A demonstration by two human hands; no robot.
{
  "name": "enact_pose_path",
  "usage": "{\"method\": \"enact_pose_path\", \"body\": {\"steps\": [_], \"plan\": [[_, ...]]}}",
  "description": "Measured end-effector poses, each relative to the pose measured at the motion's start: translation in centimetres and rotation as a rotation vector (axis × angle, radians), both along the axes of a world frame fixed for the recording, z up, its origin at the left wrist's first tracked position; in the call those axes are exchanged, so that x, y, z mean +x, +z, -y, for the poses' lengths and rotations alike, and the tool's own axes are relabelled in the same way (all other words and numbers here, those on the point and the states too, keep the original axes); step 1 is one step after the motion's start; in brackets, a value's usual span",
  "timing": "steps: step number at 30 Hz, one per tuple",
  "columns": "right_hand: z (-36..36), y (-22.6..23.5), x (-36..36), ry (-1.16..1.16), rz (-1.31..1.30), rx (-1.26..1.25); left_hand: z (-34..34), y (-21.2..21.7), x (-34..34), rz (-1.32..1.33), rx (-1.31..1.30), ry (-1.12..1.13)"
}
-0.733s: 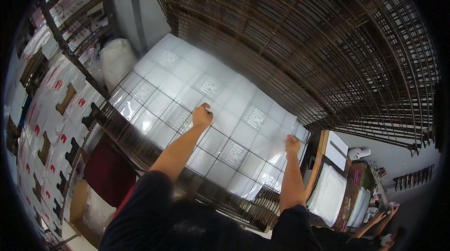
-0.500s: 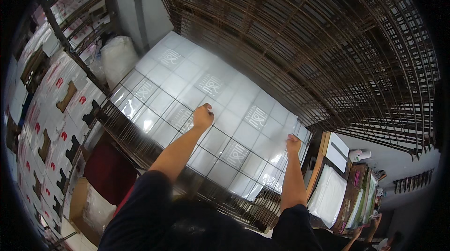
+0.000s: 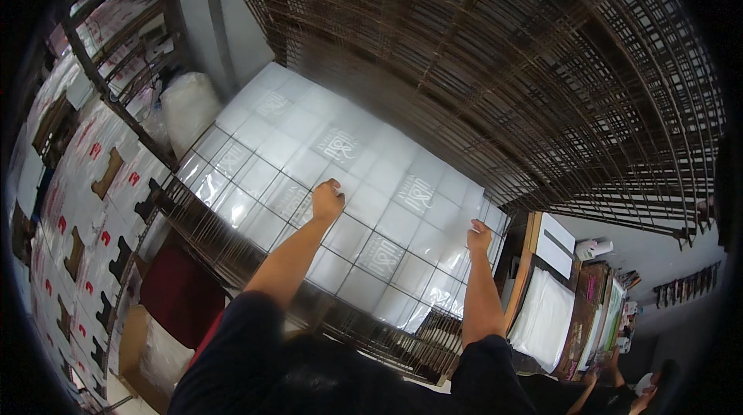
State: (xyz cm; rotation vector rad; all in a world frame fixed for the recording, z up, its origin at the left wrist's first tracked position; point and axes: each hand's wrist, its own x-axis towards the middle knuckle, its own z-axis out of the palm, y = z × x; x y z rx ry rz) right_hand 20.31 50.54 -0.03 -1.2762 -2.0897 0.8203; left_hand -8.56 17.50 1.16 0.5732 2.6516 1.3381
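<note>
Nearest, the person's dark sleeves are reaching forward over a wire rack (image 3: pixel 232 252). The left hand (image 3: pixel 327 202) is pressing down, fingers curled, on a large clear plastic sheet (image 3: pixel 364 183) printed with a white grid, probably pinning it flat. The right hand (image 3: pixel 479 236) is pinching the sheet's right edge, seemingly keeping it taut and aligned. The sheet is lying spread across the rack's top. Beyond, stacked wire racks (image 3: pixel 542 82) are rising. Since half a second ago both hands are staying almost where they were.
</note>
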Motion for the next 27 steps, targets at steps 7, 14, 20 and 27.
{"method": "enact_pose_path", "body": {"steps": [7, 14, 20, 27], "plan": [[1.7, 0.2, 1.5, 0.021, -0.088, -0.003, 0.4, 0.6, 1.4, -0.237, 0.051, 0.089], [6.1, 2.2, 11.3, -0.043, -0.342, 0.081, 8.8, 5.6, 12.3, -0.123, 0.255, -0.094], [8.3, 1.6, 27.3, -0.616, -0.438, -0.035, 19.4, 2.4, 24.8, -0.190, 0.047, -0.369], [13.4, -2.2, 40.5, -0.845, 0.163, 0.046, 26.7, -1.8, 26.8, 0.041, -0.413, -0.429]]}}
